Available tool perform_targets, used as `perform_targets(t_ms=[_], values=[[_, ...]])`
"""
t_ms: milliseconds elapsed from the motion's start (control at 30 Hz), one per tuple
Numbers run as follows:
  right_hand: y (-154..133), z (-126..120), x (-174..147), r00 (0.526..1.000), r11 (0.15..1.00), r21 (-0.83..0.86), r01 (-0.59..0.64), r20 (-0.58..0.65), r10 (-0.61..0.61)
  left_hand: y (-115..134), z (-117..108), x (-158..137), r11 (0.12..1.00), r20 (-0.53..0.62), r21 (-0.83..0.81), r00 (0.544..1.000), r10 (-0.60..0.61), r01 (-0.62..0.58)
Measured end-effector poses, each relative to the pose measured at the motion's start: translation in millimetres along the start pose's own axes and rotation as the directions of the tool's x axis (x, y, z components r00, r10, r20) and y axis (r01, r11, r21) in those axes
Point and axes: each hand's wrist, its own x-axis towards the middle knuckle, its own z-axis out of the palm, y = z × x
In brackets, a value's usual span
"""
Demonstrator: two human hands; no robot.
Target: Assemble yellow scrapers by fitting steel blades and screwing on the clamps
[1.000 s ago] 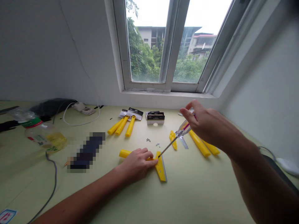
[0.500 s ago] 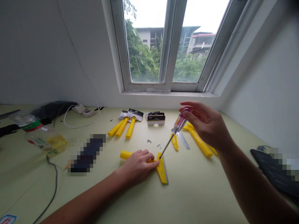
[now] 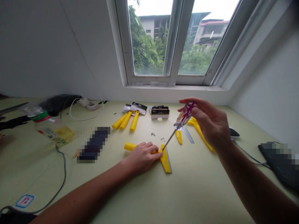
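Observation:
A yellow scraper (image 3: 166,161) with a metal blade along its right edge lies flat on the table. My left hand (image 3: 144,157) is closed over its handle and presses it down. In my right hand (image 3: 206,119) is a screwdriver (image 3: 181,121) with a clear and purple handle, tilted so its tip meets the upper part of the scraper head. A screw (image 3: 164,163) shows lower on that head. Small screws (image 3: 153,134) and nuts (image 3: 163,138) lie just beyond. A loose yellow piece (image 3: 178,137) and a metal blade (image 3: 188,135) rest under the screwdriver's far side.
Yellow scrapers with card sleeves (image 3: 133,119) lie at the back, beside black-and-white packs (image 3: 160,112). Another yellow scraper (image 3: 202,133) is partly behind my right hand. A bottle (image 3: 50,127), a phone-like dark object (image 3: 93,146) and a grey cable (image 3: 63,174) are on the left.
The camera view has shifted, so the table things appear higher and further right. My right hand's fingers have turned slightly on the screwdriver handle; my left hand still holds the scraper.

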Motion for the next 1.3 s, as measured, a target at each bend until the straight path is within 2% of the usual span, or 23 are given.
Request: perform_targets(t_ms=[100,233,367,433,567,700,833,1000,1167,1300], values=[[-1.9,-1.6,-1.5,0.997,0.984,-0.168,0.055,-0.047,-0.064,0.0,-0.8,0.2,1.000,0.011,0.005,1.000,-0.002,0.002],[-5.0,1.2,-4.0,0.999,0.991,-0.125,0.040,0.018,-0.038,0.3,-0.7,-0.1,1.000,0.015,-0.002,1.000,0.004,-0.004],[-2.7,3.1,-3.4,0.995,0.986,-0.161,0.050,-0.077,-0.063,-0.6,-0.1,0.2,1.000,0.004,0.004,1.000,0.002,-0.002],[-1.6,1.9,-2.4,0.995,0.984,-0.172,0.051,-0.080,-0.065,-0.8,-0.1,0.5,1.000,0.003,0.002,1.000,0.008,-0.008],[-4.0,0.2,-2.0,0.998,0.995,-0.094,0.041,-0.053,-0.046,-0.4,-0.6,1.0,1.000,-0.010,0.002,1.000,0.015,-0.015],[-8.7,3.2,-2.7,0.990,1.000,0.012,0.001,-0.140,0.000,-0.9,-0.4,1.5,1.000,-0.011,0.001,1.000,0.007,-0.007],[-10.1,5.6,-3.2,0.996,0.992,0.121,-0.046,-0.073,0.055,-0.7,-0.5,1.4,1.000,-0.014,-0.006,1.000,0.008,-0.008],[-8.5,7.5,-6.0,0.993,0.998,-0.062,0.011,-0.113,-0.018,0.7,-1.2,1.6,1.000,-0.008,0.002,1.000,0.003,-0.003],[-10.8,10.3,-9.0,1.000,1.000,0.003,0.022,-0.013,-0.022,0.1,-0.7,2.5,1.000,-0.010,0.013,1.000,0.007,-0.007],[-11.5,8.6,-8.2,0.996,0.994,-0.107,0.030,-0.084,-0.039,-0.4,-0.8,2.2,1.000,-0.029,0.017,0.999,0.014,-0.013]])
